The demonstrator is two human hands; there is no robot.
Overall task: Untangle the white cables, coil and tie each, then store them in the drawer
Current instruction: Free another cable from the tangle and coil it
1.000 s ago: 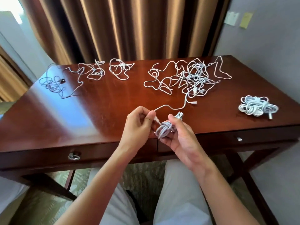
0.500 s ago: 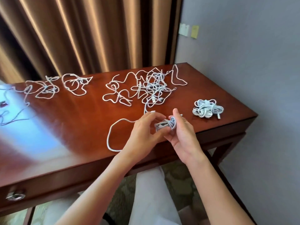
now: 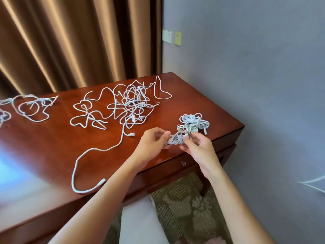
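Head view: your left hand (image 3: pixel 154 140) and right hand (image 3: pixel 197 147) pinch small coil (image 3: pixel 174 140) between them, keeping loops bunched for tying; finished bundle (image 3: pixel 193 123) just beyond.

A small coiled white cable (image 3: pixel 174 140) is held above the desk's (image 3: pixel 52 138) front edge. Just behind it, a tied bundle (image 3: pixel 194 123) rests near the right corner. A large white tangle (image 3: pixel 130 104) sprawls mid-desk, one loose strand (image 3: pixel 84 166) trailing forward. Another tangle (image 3: pixel 31 107) lies far left. The drawer (image 3: pixel 175 166) sits closed.
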